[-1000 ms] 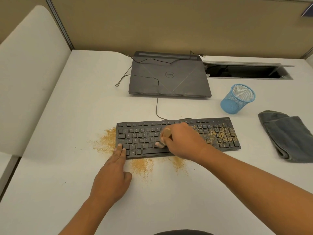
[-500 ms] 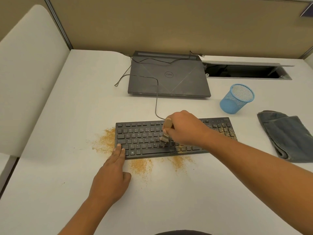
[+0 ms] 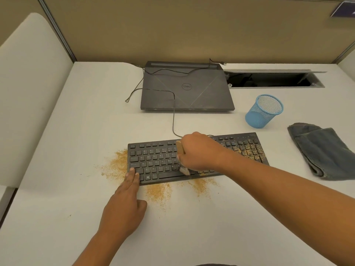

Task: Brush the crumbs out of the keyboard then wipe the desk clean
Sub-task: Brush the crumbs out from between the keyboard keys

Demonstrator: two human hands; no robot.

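Keyboard mid-desk, crumbs thick on its right keys, more spilled off left and front edges. My right hand fisted round brush, bristles on lower key rows. Left hand flat, gripping nothing, fingertips pinning front-left corner. Cloth far right, beside blue mesh cup.

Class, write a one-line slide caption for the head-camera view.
Right hand sweeps a small wooden-handled brush across a crumb-strewn black keyboard while left hand steadies its corner.
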